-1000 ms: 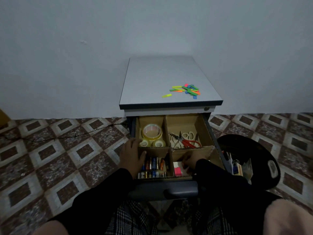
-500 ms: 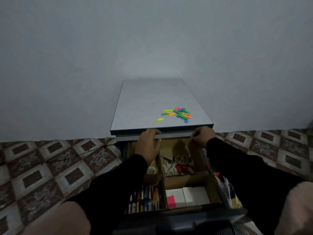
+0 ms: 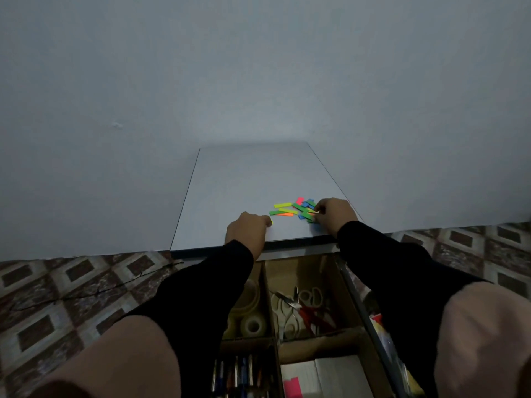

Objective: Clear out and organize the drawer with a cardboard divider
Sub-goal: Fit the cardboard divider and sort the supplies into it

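Cardboard divider (image 3: 269, 294) walls split the open drawer (image 3: 349, 285) below us into four compartments, and our black sleeves cover much of it. We see tape rolls (image 3: 249, 323) in the far left compartment, half hidden under our left forearm, and scissors (image 3: 306, 310) in the far right one. Nearer us, pens (image 3: 240, 374) stand cut off by the bottom edge on the left, and white pads (image 3: 330, 374) with a pink note lie on the right, also cut off.

Above the drawer, on the grey table (image 3: 253, 179) top, we rest both hands near the front edge. Our left hand (image 3: 248, 228) lies knuckles up with fingers curled down onto the surface; a speck of yellow shows at its fingertips, perhaps a single strip, but we cannot tell whether the grip holds it. Our right hand (image 3: 333, 215) touches the right side of the pile of coloured strips (image 3: 297, 209), with its grip pinched together on what seems to be one of them, though the dim light blurs it. The pile sits near the table's front right corner, close to both edges. Beyond it, the table top lies bare up to the wall (image 3: 258, 67). Patterned floor tiles (image 3: 71, 285) spread to either side.
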Demonstrator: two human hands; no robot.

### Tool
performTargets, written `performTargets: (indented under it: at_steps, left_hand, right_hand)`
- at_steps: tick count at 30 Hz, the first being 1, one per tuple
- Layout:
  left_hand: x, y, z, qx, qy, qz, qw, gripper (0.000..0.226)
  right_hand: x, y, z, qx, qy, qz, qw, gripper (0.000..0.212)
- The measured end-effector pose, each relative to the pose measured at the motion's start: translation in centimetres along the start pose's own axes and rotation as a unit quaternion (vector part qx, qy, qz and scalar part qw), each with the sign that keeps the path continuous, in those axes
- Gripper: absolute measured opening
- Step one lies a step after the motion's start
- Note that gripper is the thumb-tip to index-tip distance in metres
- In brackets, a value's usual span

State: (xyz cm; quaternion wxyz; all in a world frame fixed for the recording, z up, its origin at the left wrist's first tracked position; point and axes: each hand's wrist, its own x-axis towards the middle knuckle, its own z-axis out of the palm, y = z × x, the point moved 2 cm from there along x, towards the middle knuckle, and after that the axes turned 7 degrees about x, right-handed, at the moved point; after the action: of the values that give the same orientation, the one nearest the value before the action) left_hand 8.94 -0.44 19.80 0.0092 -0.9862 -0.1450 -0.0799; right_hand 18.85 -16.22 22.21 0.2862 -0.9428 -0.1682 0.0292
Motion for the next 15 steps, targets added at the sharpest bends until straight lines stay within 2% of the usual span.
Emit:
performTargets:
  at_steps: [4, 9, 13, 15]
  left_hand:
    - [1.2, -0.1, -0.6, -0.007, 0.001, -0.006, 1.0, 0.025]
    - [2.8, -0.8, -0.8, -0.126, -0.064, -0.04, 0.989, 0.026]
    - [3.0, -1.9, -0.3, -0.25, -0.071, -0.074, 0.963, 0.02]
    - [2.8, -2.5, 0.3, -0.333, -0.071, -0.096, 0.935, 0.016]
  right_hand:
    - [0.8, -0.3, 0.9, -0.034, -0.007, 0.008, 0.999, 0.027]
    - [1.7, -0.6, 1.1, -0.04, -0.015, 0.006, 0.999, 0.024]
    - [2.8, -0.3, 0.8, -0.005, -0.009, 0.011, 1.0, 0.017]
    - [3.2, -0.4, 0.3, 0.021, 0.007, 0.009, 1.0, 0.014]
